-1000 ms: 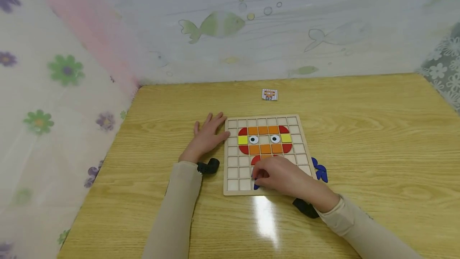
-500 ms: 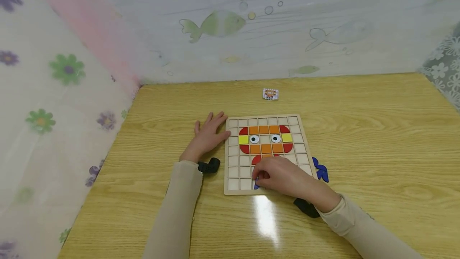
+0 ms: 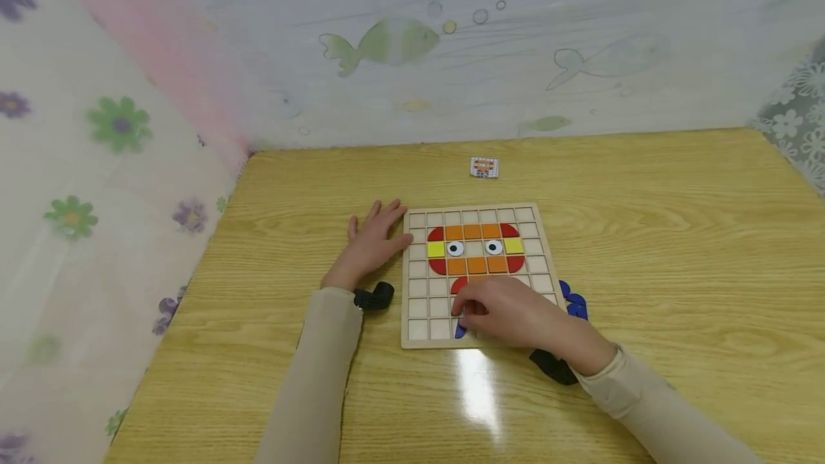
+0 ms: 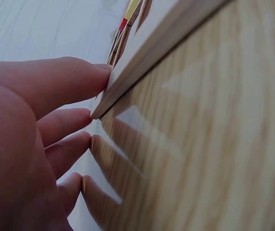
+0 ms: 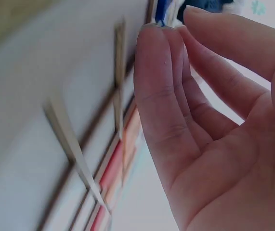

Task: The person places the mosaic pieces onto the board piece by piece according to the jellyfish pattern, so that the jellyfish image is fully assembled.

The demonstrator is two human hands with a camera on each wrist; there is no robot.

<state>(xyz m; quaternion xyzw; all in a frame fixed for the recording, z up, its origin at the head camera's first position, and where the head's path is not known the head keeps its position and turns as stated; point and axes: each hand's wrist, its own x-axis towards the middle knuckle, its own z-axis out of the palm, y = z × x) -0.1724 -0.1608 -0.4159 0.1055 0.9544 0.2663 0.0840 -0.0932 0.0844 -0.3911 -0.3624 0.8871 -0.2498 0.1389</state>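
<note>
A wooden grid board [image 3: 417,344] lies on the table, with red, orange and yellow tiles and two eye tiles in its cells. My left hand [image 3: 370,245] rests at the board's left edge, fingers spread. Its thumb touches the rim in the left wrist view. My right hand [image 3: 505,310] bends over the lower part of the board. Its fingertips [image 5: 151,31] are at a blue tile [image 3: 460,328] in the bottom row, and the thumb tip is apart from them in the right wrist view. The hand hides several cells beneath it.
Several loose blue tiles [image 3: 576,301] lie by the board's right edge, partly behind the right hand. A small printed pattern card [image 3: 484,167] sits beyond the board. Patterned sheets [image 3: 412,92] close off the table's back and left side.
My right hand has shifted slightly to the right, and a bit more of the blue tile shows beside the thumb. My left hand stays at the board's edge.
</note>
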